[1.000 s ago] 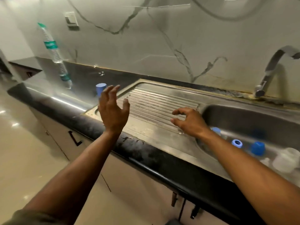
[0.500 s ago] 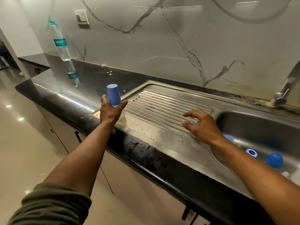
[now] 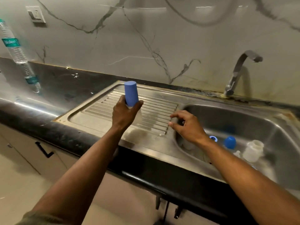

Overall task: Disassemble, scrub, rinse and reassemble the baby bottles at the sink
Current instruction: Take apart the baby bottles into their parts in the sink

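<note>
My left hand (image 3: 124, 113) grips a baby bottle with a tall blue cap (image 3: 131, 93), held upright above the ribbed drainboard (image 3: 97, 111); its clear body shows just below my fingers. My right hand (image 3: 186, 125) hovers at the basin's left edge, fingers loosely curled, holding nothing. Inside the sink basin (image 3: 259, 120) lie a blue ring (image 3: 213, 138), a blue cap (image 3: 230, 142), a clear bottle body (image 3: 253, 151) on its side and a small clear part (image 3: 237, 153). Another pale piece sits partly hidden under my right wrist.
A steel tap (image 3: 238, 70) rises behind the basin on the right. A plastic water bottle (image 3: 13, 46) stands at the far left on the black countertop (image 3: 56, 82). A wall switch (image 3: 36, 14) is on the marble backsplash. Cabinets lie below the counter edge.
My left hand reached the blue-capped bottle at the drainboard's far left corner, gripped it and carried it right over the drainboard. My right hand stayed near the basin's left edge.
</note>
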